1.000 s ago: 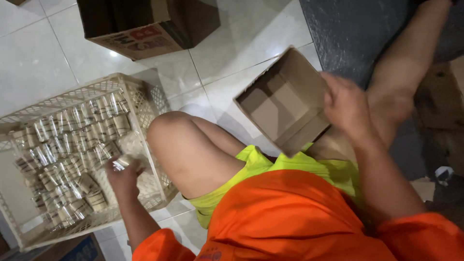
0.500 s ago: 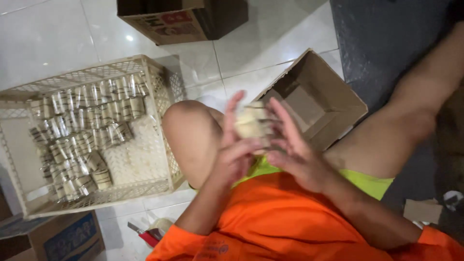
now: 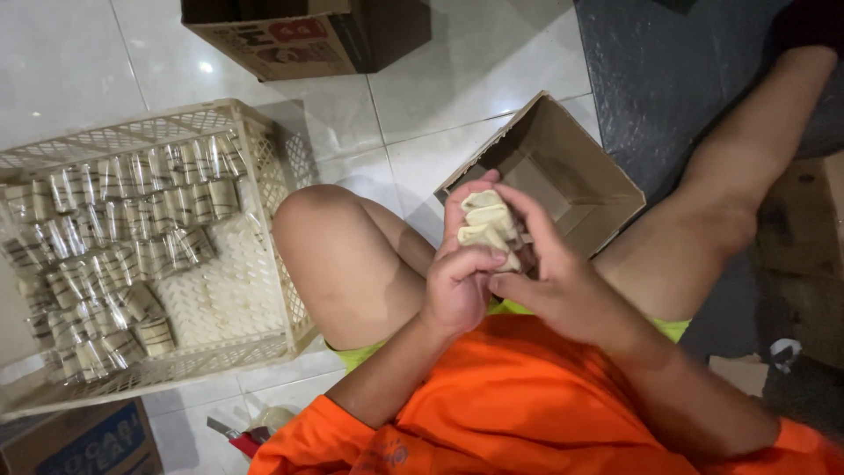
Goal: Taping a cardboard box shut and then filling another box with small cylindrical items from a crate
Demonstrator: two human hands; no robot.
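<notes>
1. A small stack of pale wrapped rolls (image 3: 489, 227) is gripped at frame centre by the closed fingers of the left hand (image 3: 459, 283).
2. The stack is steadied by the right hand (image 3: 554, 281), fingers curled against it.
3. An open cardboard box (image 3: 571, 176) is seen just behind.
4. A cream plastic crate (image 3: 264, 141) of more rolls (image 3: 114, 237) lies at the left.

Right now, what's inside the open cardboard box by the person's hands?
The cardboard box shows only bare brown walls and bottom. The hands and the pale wrapped pieces they hold cover its near corner, so that part is hidden.
</notes>
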